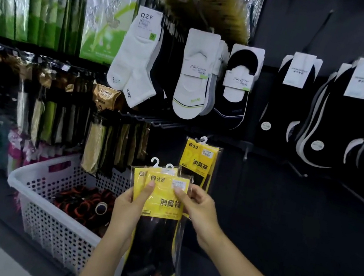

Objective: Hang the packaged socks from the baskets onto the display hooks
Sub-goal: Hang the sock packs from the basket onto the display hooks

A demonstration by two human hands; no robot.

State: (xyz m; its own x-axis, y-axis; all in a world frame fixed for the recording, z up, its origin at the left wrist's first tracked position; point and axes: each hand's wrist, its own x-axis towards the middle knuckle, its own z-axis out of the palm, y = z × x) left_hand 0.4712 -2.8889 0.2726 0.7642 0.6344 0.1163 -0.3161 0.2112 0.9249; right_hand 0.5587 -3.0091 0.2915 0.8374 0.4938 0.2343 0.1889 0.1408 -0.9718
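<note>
Several sock packs (164, 198) gripped: L hand (126, 210), R hand (200, 210); basket rim (40, 167) nr left.

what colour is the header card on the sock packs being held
Yellow with dark lettering, on the sock packs held by both hands; clearest in the head view.

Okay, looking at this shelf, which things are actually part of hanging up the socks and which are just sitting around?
Part of the job: left hand and right hand, both holding the yellow sock packs; hung yellow pack; bare hooks; white basket.
Just there: white QZF socks; black no-show socks; green boxes.
</note>
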